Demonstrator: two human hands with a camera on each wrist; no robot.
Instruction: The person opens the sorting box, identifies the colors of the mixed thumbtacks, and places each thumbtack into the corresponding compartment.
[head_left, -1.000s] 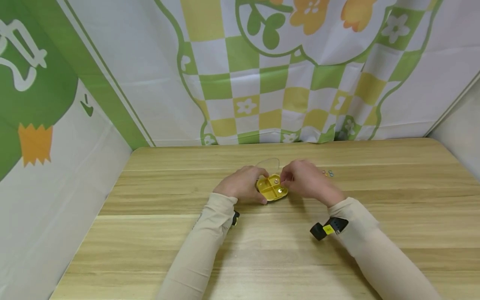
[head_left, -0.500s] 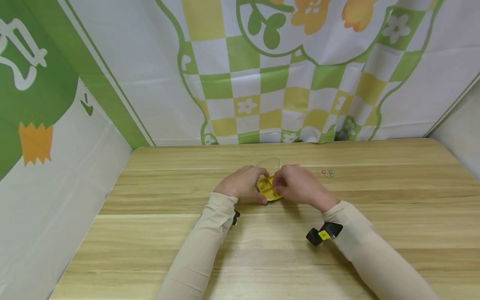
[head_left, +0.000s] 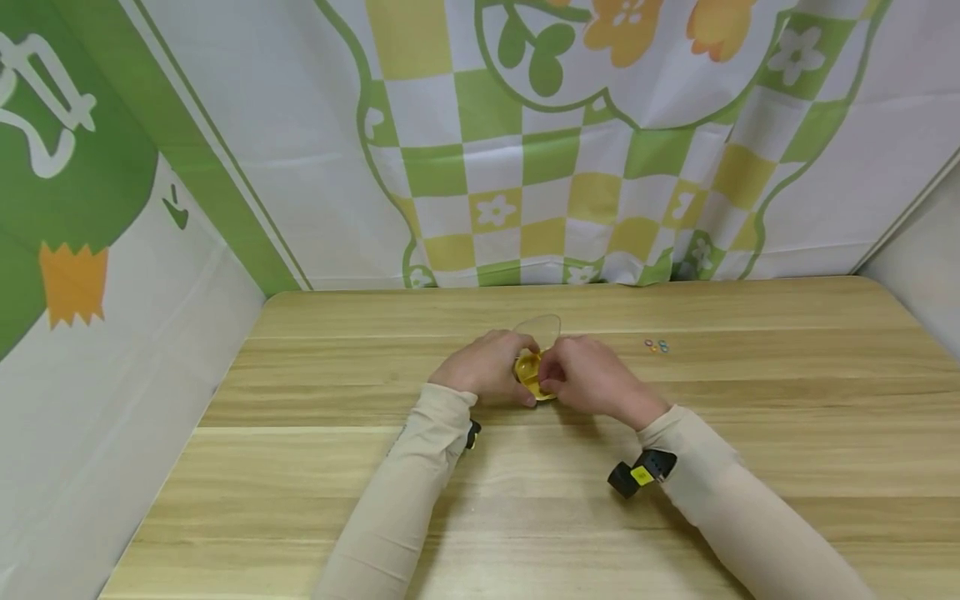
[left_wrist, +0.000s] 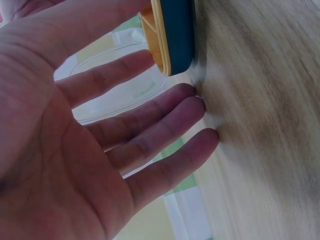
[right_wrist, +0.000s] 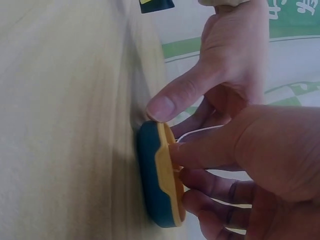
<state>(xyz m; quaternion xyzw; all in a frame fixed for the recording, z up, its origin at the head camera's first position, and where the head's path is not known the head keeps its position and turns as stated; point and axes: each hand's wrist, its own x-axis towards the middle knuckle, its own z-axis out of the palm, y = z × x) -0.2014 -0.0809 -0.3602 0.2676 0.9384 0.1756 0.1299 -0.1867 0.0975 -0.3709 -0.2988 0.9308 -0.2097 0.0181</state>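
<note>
Thumb and index finger of the left hand (head_left: 486, 368) grip a small rounded box (right_wrist: 153, 175), teal outside and yellow inside, at the middle of the head frame; its other fingers extend to the wood. Thumb and fingertips of the right hand (head_left: 592, 377) reach into its open top; whether they pinch anything is hidden. Just behind the box stands a clear oval lid (left_wrist: 135, 94).

To the right of the hands lie several tiny coloured rings (head_left: 656, 346), near the right hand but apart from it. Beige sleeves (head_left: 397, 492) cover both forearms, and a black wrist camera with a yellow label (head_left: 632, 477) sits at the right wrist.

Beneath everything spreads a pale wood-grain tabletop (head_left: 337, 383), wide on either side of the hands and reaching to the bottom of the frame. Its far edge, rounded at the corners, meets a white curtain with green and yellow checks (head_left: 547, 158); its left edge slants down beside a green-and-white fabric panel (head_left: 90, 167), its right edge beside a pale wall (head_left: 918, 242).
</note>
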